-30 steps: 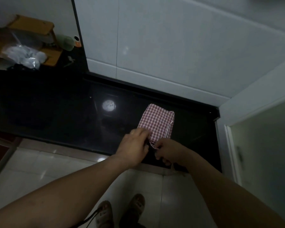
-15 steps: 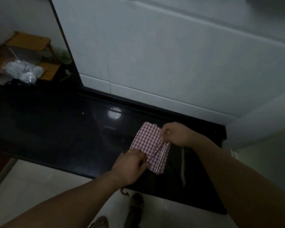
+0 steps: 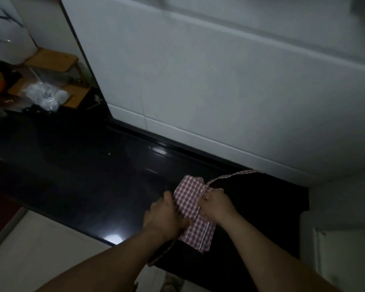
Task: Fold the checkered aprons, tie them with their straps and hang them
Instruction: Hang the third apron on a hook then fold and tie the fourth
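Resting on glossy black counter [image 3: 93, 175] below white tiles [image 3: 219, 91], checkered apron [image 3: 188, 197] gripped by left hand [image 3: 163, 217], strap [image 3: 226, 175] by right hand [image 3: 216, 204].

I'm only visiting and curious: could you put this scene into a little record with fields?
place: black counter under a white tiled wall
main item: folded checkered apron, lying on the counter
left hand: holds the apron's left edge
right hand: grips a strap at the apron's right side
strap path: runs up and right toward the wall
background: cardboard box, plastic bag, far left
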A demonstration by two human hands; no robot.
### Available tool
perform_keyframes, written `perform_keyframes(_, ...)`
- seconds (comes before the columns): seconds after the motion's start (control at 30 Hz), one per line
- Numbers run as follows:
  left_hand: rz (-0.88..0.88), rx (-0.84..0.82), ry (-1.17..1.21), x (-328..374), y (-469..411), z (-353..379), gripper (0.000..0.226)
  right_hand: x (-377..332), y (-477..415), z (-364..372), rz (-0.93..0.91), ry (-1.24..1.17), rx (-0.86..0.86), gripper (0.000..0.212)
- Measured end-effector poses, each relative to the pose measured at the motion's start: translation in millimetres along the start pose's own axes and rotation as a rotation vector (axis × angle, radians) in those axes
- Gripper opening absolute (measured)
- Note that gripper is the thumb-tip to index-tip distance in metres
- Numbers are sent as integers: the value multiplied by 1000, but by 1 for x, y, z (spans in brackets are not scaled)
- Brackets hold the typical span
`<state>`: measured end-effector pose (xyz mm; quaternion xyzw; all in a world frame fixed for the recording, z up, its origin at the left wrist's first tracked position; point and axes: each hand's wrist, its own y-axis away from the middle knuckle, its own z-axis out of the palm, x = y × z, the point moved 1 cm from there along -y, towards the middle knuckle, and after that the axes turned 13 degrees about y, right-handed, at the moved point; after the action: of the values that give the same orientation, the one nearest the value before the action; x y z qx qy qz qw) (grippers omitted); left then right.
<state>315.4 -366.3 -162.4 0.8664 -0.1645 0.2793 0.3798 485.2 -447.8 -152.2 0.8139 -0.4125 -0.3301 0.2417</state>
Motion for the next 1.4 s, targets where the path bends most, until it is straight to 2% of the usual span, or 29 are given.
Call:
perform_keyframes(0.1,-38,-152,153,14,-10,1,61,-6,4,4,130,-272,20,43)
perform_keyframes(0.17,22,-174,155,22,-11,4,35,-12,16,-2,186,-454,-45,59)
perform_keyframes(0.23,175,-125,0,32,-3,-3,27,-19,26,-9,166,-629,-223,83)
perform_keyframes(0.3,354,-61,-322,41,9,-22,32,-35,31,-17,127,-759,-353,93)
perform_keyframes(0.33,458,-13,-477,46,13,-36,33,-44,32,-21,112,-853,-362,84)
perform_keyframes(0.43,838,186,-791,64,19,-94,27,-70,36,-38,62,-1186,-274,31)
perform_keyframes(0.47,932,217,-840,66,16,-110,27,-74,38,-42,35,-1275,-255,23)
perform_keyframes(0.53,1049,176,-866,61,14,-129,36,-69,40,-40,-5,-1354,-229,22)
perform_keyframes(0.63,957,-35,-783,37,11,-108,62,-43,38,-8,96,-1183,-216,26)
perform_keyframes(0.7,824,-108,-703,18,-1,-71,68,-20,36,13,156,-1035,-188,32)
perform_keyframes(0.77,703,-176,-670,-1,-12,-34,70,-10,36,20,156,-1007,-153,27)
perform_keyframes(0.83,698,-131,-665,-16,-18,-18,70,-9,41,17,141,-1027,-123,24)
perform_keyframes(0.93,749,-96,-639,-21,-22,-14,70,-2,33,13,233,-1032,-6,26)
perform_keyframes(1.07,709,-46,-581,-6,-22,-7,66,8,26,8,224,-924,46,22)
perform_keyframes(1.17,711,-23,-606,-11,-26,4,64,16,23,10,197,-752,174,23)
perform_keyframes(1.27,718,-8,-594,-14,-30,9,64,16,22,7,133,-480,445,27)
perform_keyframes(1.33,721,3,-591,-16,-30,13,65,0,28,2,-24,-274,613,26)
perform_keyframes(1.4,726,-12,-570,-17,-31,13,68,-26,33,7,-265,-108,666,22)
